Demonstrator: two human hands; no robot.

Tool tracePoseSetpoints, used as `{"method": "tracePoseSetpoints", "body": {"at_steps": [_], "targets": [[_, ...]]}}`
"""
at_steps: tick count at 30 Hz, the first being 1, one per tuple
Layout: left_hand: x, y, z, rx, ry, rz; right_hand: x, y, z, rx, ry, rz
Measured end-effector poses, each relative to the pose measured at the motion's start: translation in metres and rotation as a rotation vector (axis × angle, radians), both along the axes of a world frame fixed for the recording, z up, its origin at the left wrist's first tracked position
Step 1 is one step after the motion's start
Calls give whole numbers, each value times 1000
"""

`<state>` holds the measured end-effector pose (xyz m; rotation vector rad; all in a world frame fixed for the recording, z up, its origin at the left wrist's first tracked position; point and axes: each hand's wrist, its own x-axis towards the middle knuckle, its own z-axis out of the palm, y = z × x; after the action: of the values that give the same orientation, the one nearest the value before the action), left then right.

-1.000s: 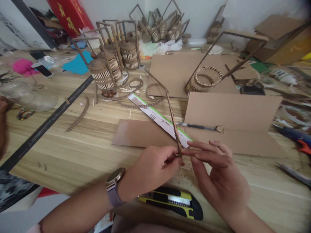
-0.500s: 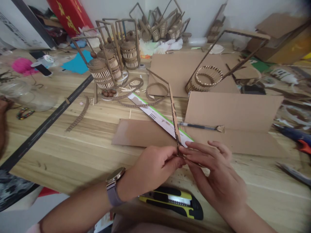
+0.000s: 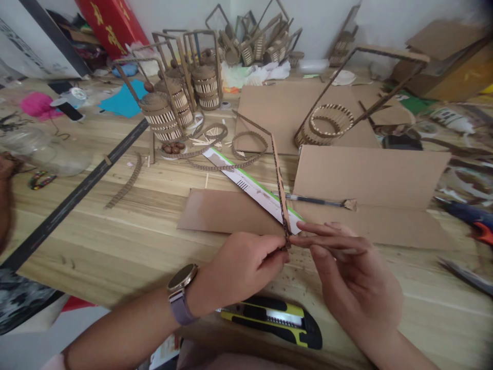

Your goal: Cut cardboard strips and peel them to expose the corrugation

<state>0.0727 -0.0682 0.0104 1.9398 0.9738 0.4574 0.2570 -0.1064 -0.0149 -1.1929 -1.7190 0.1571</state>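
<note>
My left hand (image 3: 239, 272), with a watch on its wrist, pinches the lower end of a narrow cardboard strip (image 3: 280, 177). The strip bends and rises away from me, its corrugated edge showing. My right hand (image 3: 358, 288) has its fingers stretched out, and the fingertips touch the strip's end beside the left fingers. Its thumb stands apart from the strip. Beneath the strip lie a white and green printed strip (image 3: 246, 185) and a flat cardboard piece (image 3: 215, 210). A yellow and black utility knife (image 3: 269, 319) lies in front of me, below my hands.
Small lantern-like baskets (image 3: 159, 115) with tall handles stand at the back left. An open basket (image 3: 327, 126) with a large handle stands on cardboard. A folded cardboard sheet (image 3: 370, 180), a pen (image 3: 319, 199) and a glue gun (image 3: 468, 213) lie to the right. Another person's hand (image 3: 7, 167) shows at far left.
My right hand has drawn back slightly to the right, its thumb leaving the strip's end. The cardboard strip and my left fingers have shifted slightly; the left hand keeps its pinch.
</note>
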Motion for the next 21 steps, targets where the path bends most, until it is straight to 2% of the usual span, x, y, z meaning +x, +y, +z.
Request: {"method": "tracePoseSetpoints", "body": {"at_steps": [5, 7, 14, 21], "targets": [[0, 0, -2, -238, -190, 47, -1, -1, 0, 63, -45, 71], [0, 0, -4, -273, -233, 63, -1, 0, 0, 73, -103, 85], [-1, -1, -3, -125, -124, 71, 2, 5, 5, 156, -349, 72], [0, -3, 1, -120, -90, 50, 1, 4, 5, 149, -307, 52]]}}
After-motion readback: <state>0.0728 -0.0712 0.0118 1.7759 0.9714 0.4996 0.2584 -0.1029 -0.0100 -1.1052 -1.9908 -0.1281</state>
